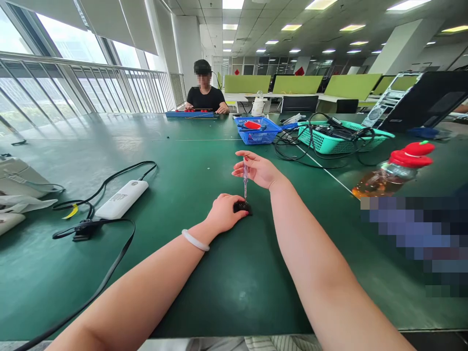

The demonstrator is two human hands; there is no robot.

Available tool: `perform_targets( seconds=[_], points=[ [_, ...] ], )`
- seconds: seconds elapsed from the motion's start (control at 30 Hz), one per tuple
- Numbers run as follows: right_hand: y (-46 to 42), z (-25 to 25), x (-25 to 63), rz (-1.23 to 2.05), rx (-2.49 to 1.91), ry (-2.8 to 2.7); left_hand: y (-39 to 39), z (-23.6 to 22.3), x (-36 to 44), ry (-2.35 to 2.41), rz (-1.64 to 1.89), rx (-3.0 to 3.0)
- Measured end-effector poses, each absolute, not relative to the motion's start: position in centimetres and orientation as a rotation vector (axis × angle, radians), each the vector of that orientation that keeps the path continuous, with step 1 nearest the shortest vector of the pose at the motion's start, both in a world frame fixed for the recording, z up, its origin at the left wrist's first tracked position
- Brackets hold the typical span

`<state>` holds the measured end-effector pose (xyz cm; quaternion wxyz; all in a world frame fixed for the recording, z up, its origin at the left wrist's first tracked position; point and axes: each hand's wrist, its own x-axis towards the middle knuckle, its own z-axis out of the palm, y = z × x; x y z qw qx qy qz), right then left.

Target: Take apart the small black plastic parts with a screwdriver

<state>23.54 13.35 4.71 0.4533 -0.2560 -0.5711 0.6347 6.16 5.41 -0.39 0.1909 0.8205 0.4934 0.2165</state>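
A small black block-like part [242,206] rests on the green table [204,273] in front of me. My left hand [225,213] is closed around its left side, holding it against the tabletop. Above it, my right hand [258,169] grips the handle of a slim, clear-handled screwdriver [245,181] between thumb and fingers. The screwdriver stands upright, its tip down at the top of the black part. Whether the tip sits in a screw is too small to tell.
Left lies a white power bank [122,200] with black cables. Ahead are a blue basket [258,134] and a teal basket [325,141] of tangled cables. A red-lidded bottle [395,168] lies tilted at right. A person [205,95] sits across the table behind a blue tray [190,114].
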Motion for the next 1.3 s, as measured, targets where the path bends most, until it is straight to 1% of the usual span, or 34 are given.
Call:
perform_targets(
  seconds=[0.2,0.3,0.43,0.7,1.03,1.3],
  points=[
    [14.9,1.3,24.5,1.602,-0.451,-1.249,5.5,-0.4,6.1,1.382,0.607,2.302],
    [14.9,0.2,25.3,1.606,-0.454,-1.181,5.5,-0.4,6.1,1.382,0.613,2.295],
    [14.5,0.0,26.0,1.525,-0.624,-1.147,5.4,-0.4,6.1,1.373,0.616,2.294],
    [14.9,-0.9,26.2,1.425,-0.747,-1.207,5.5,-0.6,6.2,1.366,0.598,2.296],
    [14.8,-1.0,26.3,1.563,-0.627,-1.091,5.3,-0.4,6.2,1.362,0.610,2.287],
    [14.7,-0.9,26.3,1.601,-0.694,-1.131,5.3,-0.4,6.2,1.362,0.604,2.286]
  ],
)
